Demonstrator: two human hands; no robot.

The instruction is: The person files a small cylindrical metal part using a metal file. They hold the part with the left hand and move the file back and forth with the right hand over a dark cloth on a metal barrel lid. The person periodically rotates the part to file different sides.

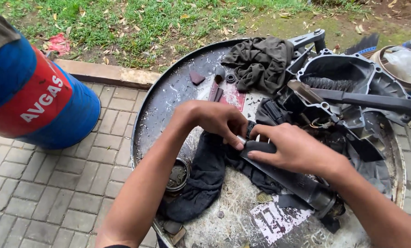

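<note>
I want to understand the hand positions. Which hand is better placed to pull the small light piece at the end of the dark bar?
Probably the left hand: its fingertips already pinch the small light piece, while the right hand lies flat along the dark bar, steadying it.

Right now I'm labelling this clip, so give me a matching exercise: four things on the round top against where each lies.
Things:
1. grey rag
2. dark cloth
3. brush
4. round tin

Places:
A. inside the engine cover
B. at the near left rim
C. far side, bunched up
D. under both hands, left hand, right hand

Pairs: 1-C, 2-D, 3-A, 4-B
</note>
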